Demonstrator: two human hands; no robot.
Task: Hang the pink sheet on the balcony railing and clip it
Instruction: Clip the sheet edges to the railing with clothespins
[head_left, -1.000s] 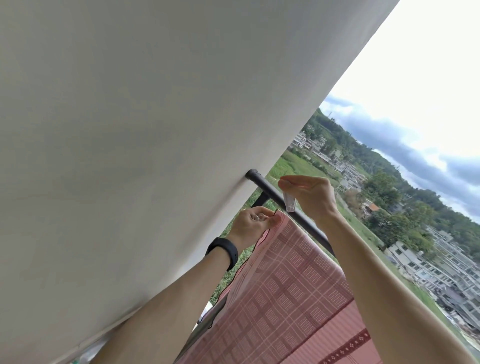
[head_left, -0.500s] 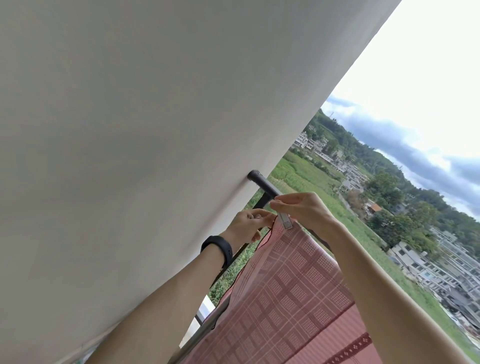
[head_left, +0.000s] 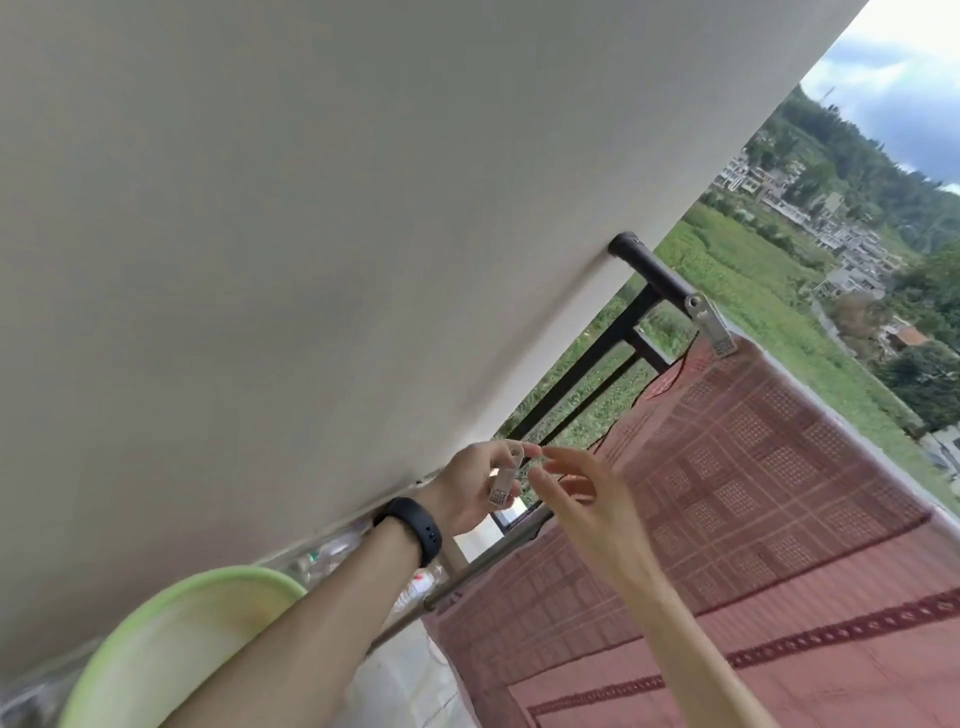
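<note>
The pink sheet (head_left: 753, 467) hung draped over the top bar of the black railing (head_left: 649, 273), with its patterned face falling toward the person on the balcony side. At the sheet's upper corner, near the end of the bar that met the white wall (head_left: 311, 234), a pale clip (head_left: 709, 325) sat on the bar with its lower end over the fabric's edge.

Lower down, well apart from that corner, the left hand (head_left: 472, 493) gripped a second clip (head_left: 505, 480) between curled fingers and thumb. The right hand (head_left: 582, 499) was just beside it with its fingers spread and relaxed, holding nothing. Whether its fingertips touched the clip could not be told. A black wristband (head_left: 415, 527) circled the left wrist.

The hands covered part of the railing's lower bars, and the right forearm crossed in front of the sheet. A silver rod (head_left: 483, 564) ran slantwise behind the wrists, with the sheet's near edge against it. A light green basin (head_left: 171, 639) filled the lower left, partly hidden by the left forearm. Blurred clear bottles (head_left: 322, 556) lay along the foot of the wall. Beyond the railing were green fields (head_left: 737, 270), houses and wooded hills.
</note>
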